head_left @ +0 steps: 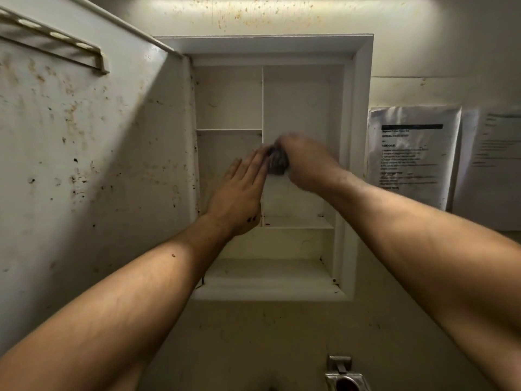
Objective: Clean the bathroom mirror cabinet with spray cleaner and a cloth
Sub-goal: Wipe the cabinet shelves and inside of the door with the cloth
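cloth (pixel 277 162) at fingers (pixel 253 168): dark grey, mottled | cabinet (pixel 362 131) behind fingers: white | door (pixel 84 142) left of fingers: off-white, rust-brown specks | paper (pixel 413 156) right of fingers: white, black print | wall (pixel 253 15) above fingers: cream, brown spatter

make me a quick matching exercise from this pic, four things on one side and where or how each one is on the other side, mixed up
Things
1. cloth
2. cabinet door
3. left hand
4. printed sheet

Place or state
A. swung open on the left, speckled with brown spots
B. on the wall, right of the cabinet
C. bunched up in the right hand
D. fingers straight, just left of the cloth

Pairs: 1-C, 2-A, 3-D, 4-B
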